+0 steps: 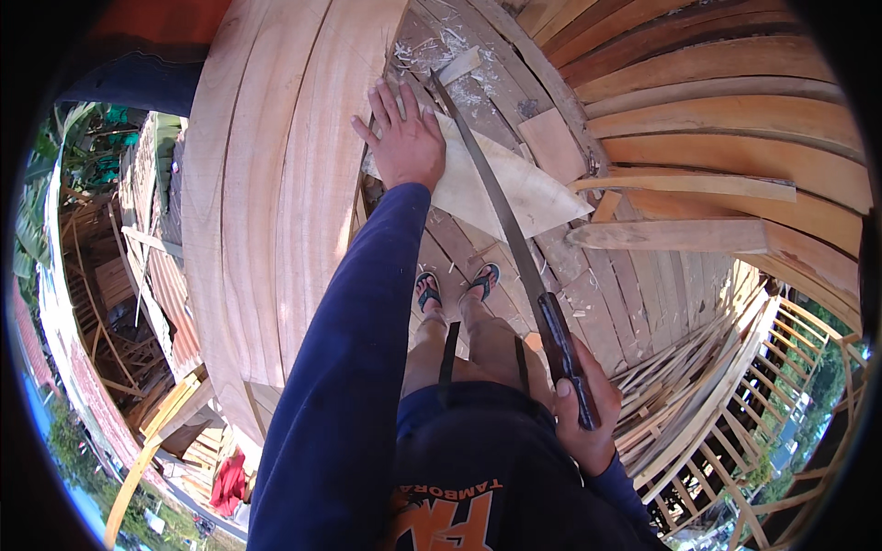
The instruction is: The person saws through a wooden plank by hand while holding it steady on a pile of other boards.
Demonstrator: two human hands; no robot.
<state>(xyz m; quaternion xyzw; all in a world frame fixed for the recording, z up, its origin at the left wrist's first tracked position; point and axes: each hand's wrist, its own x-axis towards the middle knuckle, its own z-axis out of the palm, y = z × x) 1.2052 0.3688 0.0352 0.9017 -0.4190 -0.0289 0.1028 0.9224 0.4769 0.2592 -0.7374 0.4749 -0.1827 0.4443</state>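
Observation:
My left hand [405, 138] lies with fingers spread at the edge of the smooth planked wall [266, 174], over one end of a thin pale board [514, 188] with a pointed corner. My right hand [588, 409] is closed round the dark handle of a handsaw [501, 204]. The long, narrow blade stretches away from me across the pale board, its tip near a small wood offcut [459, 66]. Whether the teeth touch the board I cannot tell.
Wood shavings [450, 41] litter the plank floor around my sandalled feet [457, 286]. Curved hull planks [726, 129] rise at the right, with a loose board [669, 235] against them. Thin wood strips [661, 404] are piled at the lower right. Orange and dark blue clothing [138, 64] shows at the upper left.

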